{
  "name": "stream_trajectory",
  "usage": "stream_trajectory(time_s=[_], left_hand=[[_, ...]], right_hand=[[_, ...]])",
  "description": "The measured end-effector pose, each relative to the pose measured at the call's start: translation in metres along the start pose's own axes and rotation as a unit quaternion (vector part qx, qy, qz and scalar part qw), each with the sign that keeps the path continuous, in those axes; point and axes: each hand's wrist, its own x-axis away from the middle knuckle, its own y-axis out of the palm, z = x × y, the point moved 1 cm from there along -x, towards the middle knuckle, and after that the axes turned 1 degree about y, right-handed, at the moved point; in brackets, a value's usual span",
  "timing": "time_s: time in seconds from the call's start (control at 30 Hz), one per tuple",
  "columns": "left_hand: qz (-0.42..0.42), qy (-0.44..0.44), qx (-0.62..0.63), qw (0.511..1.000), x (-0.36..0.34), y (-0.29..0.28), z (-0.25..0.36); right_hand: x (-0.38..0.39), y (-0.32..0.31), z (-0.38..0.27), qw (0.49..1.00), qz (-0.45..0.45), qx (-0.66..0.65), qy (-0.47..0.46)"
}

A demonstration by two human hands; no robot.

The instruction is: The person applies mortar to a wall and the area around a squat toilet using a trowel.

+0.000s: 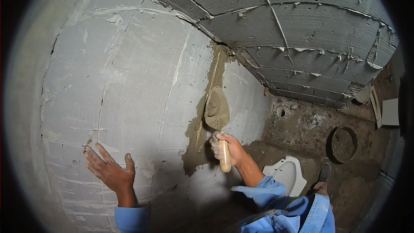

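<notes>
Blue jacket cloth is what's seen closest to the lens. So far, 1 brownish mortar strip has been laid on the grey wall, from its edge with the block wall down toward its lower part; a thin pale line is left showing. The trowel is gripped by its handle in the right hand, blade held over the strip's middle. Nothing's held by the left hand, spread toward the wall's left edge (contact can't be told). Probably not smoothed yet; other seams look uncoated.
</notes>
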Motion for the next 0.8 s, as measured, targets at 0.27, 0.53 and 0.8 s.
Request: stream_trajectory(time_s=[0.27,0.53,0.8], left_hand=[[-0.014,-0.003,-0.004,1.0,0.002,0.0,-0.002],[-0.038,-0.008,-0.003,0.999,-0.002,0.003,-0.005],[-0.055,-0.001,0.008,0.998,-0.005,-0.002,-0.001]], right_hand=[[0.073,-0.003,0.011,0.754,0.234,0.32,-0.524],[-0.074,0.024,-0.095,0.389,0.446,0.616,-0.52],[-0.076,-0.039,-0.025,0.496,0.265,0.672,-0.482]])
